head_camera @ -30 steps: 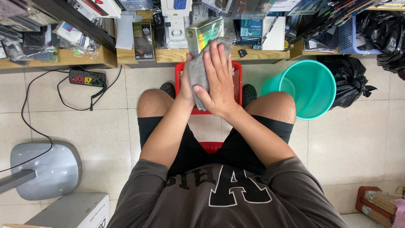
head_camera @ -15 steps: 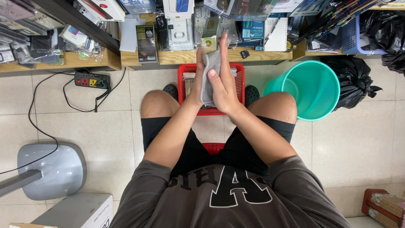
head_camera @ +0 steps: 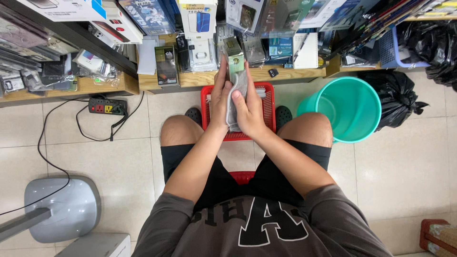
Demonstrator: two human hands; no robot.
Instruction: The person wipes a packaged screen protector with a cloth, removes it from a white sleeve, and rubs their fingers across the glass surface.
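Seen from above, a seated person's forearms reach forward over bare knees. The left hand and right hand press together, fingers closed around a soft grey cloth and what seems a small glossy green-gold box, above a red mesh basket on the tiled floor.

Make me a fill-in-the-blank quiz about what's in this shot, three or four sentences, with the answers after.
1. Both hands press a ____ cloth around a small boxed package.
2. Under the hands, on the floor, sits a ____ plastic basket.
3. Beside the person's right knee stands a teal ____.
4. The power strip lies on the tiled floor, to the person's ____ side.

Missing words: grey; red; bucket; left
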